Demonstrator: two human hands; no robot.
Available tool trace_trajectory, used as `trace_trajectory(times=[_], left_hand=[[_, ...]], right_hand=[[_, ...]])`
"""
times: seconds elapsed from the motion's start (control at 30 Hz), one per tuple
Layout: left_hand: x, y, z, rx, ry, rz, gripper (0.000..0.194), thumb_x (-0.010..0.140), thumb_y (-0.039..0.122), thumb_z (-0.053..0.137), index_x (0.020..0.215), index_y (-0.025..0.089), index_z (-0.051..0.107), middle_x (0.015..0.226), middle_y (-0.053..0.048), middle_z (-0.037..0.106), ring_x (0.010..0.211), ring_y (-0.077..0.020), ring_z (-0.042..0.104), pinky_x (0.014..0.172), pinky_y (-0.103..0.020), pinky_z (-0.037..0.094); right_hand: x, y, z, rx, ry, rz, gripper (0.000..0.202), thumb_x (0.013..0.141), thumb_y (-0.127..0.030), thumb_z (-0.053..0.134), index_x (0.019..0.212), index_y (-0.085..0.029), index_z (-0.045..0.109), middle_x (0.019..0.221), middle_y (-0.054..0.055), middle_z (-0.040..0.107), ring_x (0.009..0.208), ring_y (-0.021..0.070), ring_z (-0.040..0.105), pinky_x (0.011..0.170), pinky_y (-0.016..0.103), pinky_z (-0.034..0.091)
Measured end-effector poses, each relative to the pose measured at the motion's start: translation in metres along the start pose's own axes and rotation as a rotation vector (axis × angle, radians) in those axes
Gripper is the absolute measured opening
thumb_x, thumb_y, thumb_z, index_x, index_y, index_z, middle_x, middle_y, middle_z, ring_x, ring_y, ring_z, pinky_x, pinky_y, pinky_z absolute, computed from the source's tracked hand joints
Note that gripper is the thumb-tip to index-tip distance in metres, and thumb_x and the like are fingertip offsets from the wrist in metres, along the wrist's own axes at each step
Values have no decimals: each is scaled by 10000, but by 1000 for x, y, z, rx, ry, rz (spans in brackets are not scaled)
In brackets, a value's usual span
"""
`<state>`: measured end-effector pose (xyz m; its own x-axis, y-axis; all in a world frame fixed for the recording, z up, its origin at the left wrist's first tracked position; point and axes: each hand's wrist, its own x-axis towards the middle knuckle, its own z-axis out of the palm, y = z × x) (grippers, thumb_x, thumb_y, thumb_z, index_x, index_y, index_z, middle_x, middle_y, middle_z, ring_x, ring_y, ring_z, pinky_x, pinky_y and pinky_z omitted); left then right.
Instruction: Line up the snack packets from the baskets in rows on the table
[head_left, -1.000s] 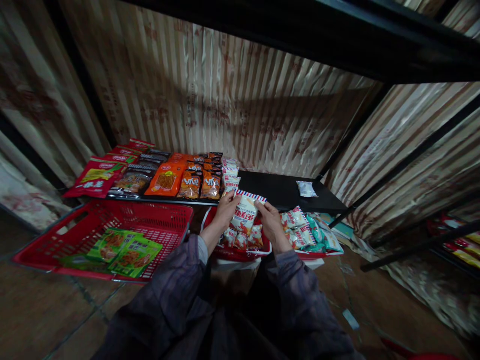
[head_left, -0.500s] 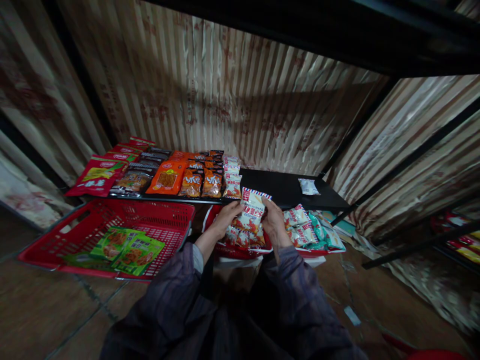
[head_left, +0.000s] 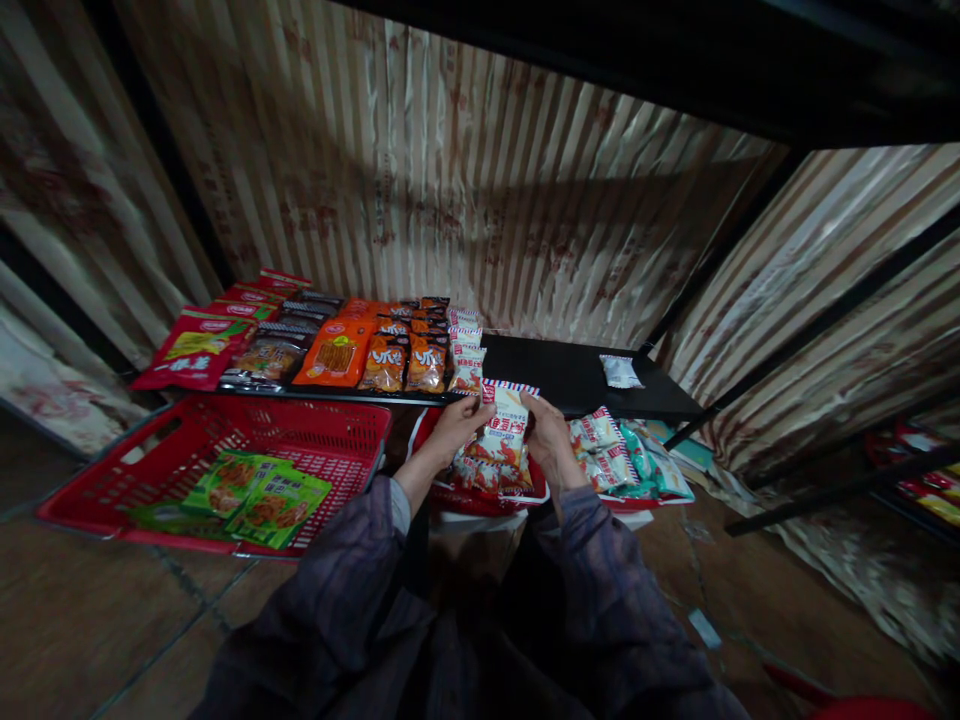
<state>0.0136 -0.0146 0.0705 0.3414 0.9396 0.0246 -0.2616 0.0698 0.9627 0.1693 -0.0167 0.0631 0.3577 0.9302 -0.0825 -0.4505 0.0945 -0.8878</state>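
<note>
The left hand (head_left: 454,432) and the right hand (head_left: 549,435) pinch a white snack packet (head_left: 504,425) by its two sides, with its stripy end up; call it the middle of the clock. It hides part of a small red basket (head_left: 531,498) with more packets like it, down at 6 o'clock. Behind it, a flat black shelf (head_left: 547,375) runs from 9 o'clock round to 2. On it sit a row of little white bags (head_left: 466,365) at 11, orange and black bags (head_left: 386,362) at 10, then orange bags (head_left: 334,358), dark bags (head_left: 266,358) and big red bags (head_left: 196,350) going out to 9. The front bags cover some of the back ones. One pale packet (head_left: 620,371) lies by itself at 2. Another red basket, with teal packets (head_left: 651,465) and white ones, is between 3 and 4, and a big red basket (head_left: 345,450) with green packets (head_left: 277,505) is near 9. Farther out, a brown tile floor (head_left: 135,620) has a pale scrap (head_left: 704,628) at 4. A wavy striped sheet (head_left: 540,220) hangs at 12 in the dim room, and a dark top shelf (head_left: 637,60) blocks some of it
</note>
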Motion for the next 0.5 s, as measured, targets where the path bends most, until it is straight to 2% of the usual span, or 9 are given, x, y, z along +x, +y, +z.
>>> trace_trajectory(times=[0.07, 0.17, 0.27, 0.4, 0.5], left_hand=[[3, -3, 2, 11, 60, 14, 412, 599, 496, 777, 793, 156, 648, 651, 19, 640, 592, -123, 557, 553, -222, 401], [11, -5, 3, 5, 172, 49, 366, 614, 467, 760, 783, 159, 658, 634, 14, 638, 581, -134, 563, 554, -234, 420], [21, -4, 1, 9, 262, 107, 326, 621, 436, 757, 754, 156, 657, 614, 9, 629, 590, -140, 573, 570, -238, 437], [30, 0, 0, -9, 346, 127, 294, 652, 411, 730, 762, 145, 668, 654, -9, 660, 614, -146, 581, 586, -241, 450], [33, 1, 3, -51, 387, 111, 269, 667, 380, 708, 782, 139, 674, 697, -20, 679, 632, -150, 587, 597, -246, 456]], right_hand=[[-2, 0, 2, -1, -52, 4, 284, 608, -367, 807, 779, -200, 653, 673, -14, 722, 629, 182, 670, 615, 300, 542], [-11, 0, 4, -9, -166, -2, 356, 667, -476, 766, 902, -223, 675, 860, -1, 754, 803, 189, 694, 713, 302, 561], [-26, 1, 2, -95, -259, 16, 402, 672, -473, 775, 979, -232, 679, 980, 12, 747, 898, 190, 688, 759, 291, 562], [-42, 8, -1, -157, -261, 77, 418, 666, -394, 803, 1033, -254, 660, 1016, 3, 729, 854, 159, 684, 654, 235, 558], [-46, 18, -1, -60, -208, 83, 425, 630, -330, 837, 1002, -254, 647, 959, -10, 724, 823, 146, 680, 681, 254, 571]])
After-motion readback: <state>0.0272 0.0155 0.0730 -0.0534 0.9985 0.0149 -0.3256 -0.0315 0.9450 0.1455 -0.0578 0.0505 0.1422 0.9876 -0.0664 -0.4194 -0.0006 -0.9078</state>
